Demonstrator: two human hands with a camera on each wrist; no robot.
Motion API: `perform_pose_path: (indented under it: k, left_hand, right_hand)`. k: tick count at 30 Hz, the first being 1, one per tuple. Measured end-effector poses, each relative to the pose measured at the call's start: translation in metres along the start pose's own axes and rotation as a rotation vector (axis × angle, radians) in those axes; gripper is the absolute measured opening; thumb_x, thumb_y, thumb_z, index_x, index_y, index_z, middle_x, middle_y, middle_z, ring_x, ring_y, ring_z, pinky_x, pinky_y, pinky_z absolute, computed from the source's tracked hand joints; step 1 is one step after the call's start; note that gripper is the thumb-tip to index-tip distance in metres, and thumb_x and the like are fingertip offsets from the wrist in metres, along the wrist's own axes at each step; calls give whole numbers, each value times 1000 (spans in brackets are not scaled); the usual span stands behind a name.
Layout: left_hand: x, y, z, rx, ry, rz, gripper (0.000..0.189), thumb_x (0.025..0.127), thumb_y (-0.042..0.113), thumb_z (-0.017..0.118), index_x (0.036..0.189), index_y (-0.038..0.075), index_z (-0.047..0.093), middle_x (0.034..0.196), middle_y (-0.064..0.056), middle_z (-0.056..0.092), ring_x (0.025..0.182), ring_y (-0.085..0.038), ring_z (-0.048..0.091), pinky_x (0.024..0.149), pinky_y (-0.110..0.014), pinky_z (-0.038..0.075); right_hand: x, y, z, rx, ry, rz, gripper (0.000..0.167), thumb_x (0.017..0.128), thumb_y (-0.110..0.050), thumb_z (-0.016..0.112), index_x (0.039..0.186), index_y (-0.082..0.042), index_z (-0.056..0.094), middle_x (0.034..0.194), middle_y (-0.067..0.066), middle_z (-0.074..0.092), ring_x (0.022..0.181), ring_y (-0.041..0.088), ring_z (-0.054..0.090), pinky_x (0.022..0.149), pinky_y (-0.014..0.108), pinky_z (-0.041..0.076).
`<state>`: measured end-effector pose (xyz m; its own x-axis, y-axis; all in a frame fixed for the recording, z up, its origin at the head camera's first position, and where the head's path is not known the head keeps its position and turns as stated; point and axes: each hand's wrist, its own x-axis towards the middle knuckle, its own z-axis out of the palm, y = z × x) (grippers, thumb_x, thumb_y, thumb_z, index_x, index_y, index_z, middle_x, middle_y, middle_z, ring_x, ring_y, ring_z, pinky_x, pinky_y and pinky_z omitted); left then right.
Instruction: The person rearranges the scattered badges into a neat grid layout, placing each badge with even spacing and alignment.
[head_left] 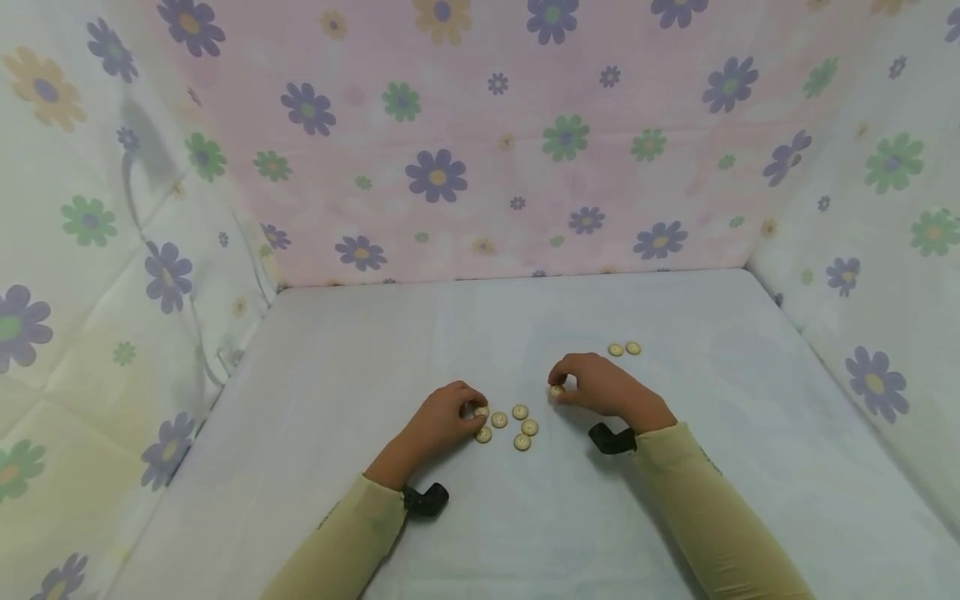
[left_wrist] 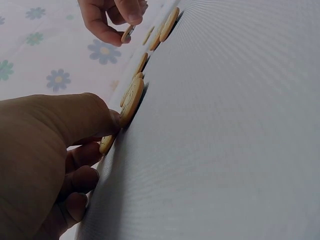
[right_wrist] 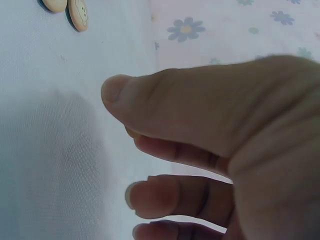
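Several small round wooden discs with dark line markings lie on the white table. My left hand [head_left: 442,421] curls its thumb and index finger round one wooden disc [head_left: 481,412]. In the left wrist view, that disc [left_wrist: 106,144] shows between thumb and fingers, and the thumb tip overlaps a nearer disc [left_wrist: 132,102]. Further right, my right hand [head_left: 600,385] pinches another wooden disc [head_left: 557,390] between thumb and index finger. From the right wrist, the thumb [right_wrist: 165,102] hides most of it, leaving only a sliver of its edge.
Between the hands lie a disc [head_left: 499,420] and a small cluster with another disc [head_left: 522,442]. Beyond the right hand, two discs [head_left: 625,349] sit side by side. Flower-print cloth [head_left: 510,183] walls the table [head_left: 360,333] at the back and sides.
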<state>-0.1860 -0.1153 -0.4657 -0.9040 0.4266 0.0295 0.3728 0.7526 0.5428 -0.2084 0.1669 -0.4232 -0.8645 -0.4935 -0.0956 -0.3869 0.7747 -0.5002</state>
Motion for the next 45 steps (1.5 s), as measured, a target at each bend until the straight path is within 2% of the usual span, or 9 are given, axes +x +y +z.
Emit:
perform_pose_path:
  k: [6,16,29,38,45]
  left_hand:
    - [0,0,-1,6,4,2,18,87,23,71,103,13,71,95,3,61,76,-9,50,69,-25,43]
    - [3,-1,0,4,-2,-3,20,88,24,70,104,14,71,95,4,61,77,-9,50,69,-26,43]
    - [0,-2,3,1,10,2,19,87,25,71,103,15,71,95,5,61,76,-8,49,68,-25,43]
    - [-1,-2,2,4,5,-8,19,87,24,71,103,14,71,95,5,61,76,-8,49,68,-25,43]
    - [0,0,0,-5,1,-11,18,88,23,70,104,14,71,95,4,60,77,-8,50,69,-25,43]
  right_hand:
    - [0,2,-2,-4,14,-7,17,90,-22,69,106,-18,69,106,-4,66,101,16,59,90,39,47]
    - [1,14,-5,-27,113,7,22,90,-20,68,112,-15,69,108,-1,66,104,19,61,91,41,48]
    - [0,19,-9,-14,159,50,24,91,-21,68,114,-14,69,110,0,67,109,24,61,94,44,47]
    - [1,24,-10,-19,193,30,25,91,-20,68,115,-11,69,112,4,67,111,28,61,94,47,47]
    - [2,28,-10,-27,218,57,25,91,-21,67,115,-11,69,116,6,66,115,30,59,98,49,45]
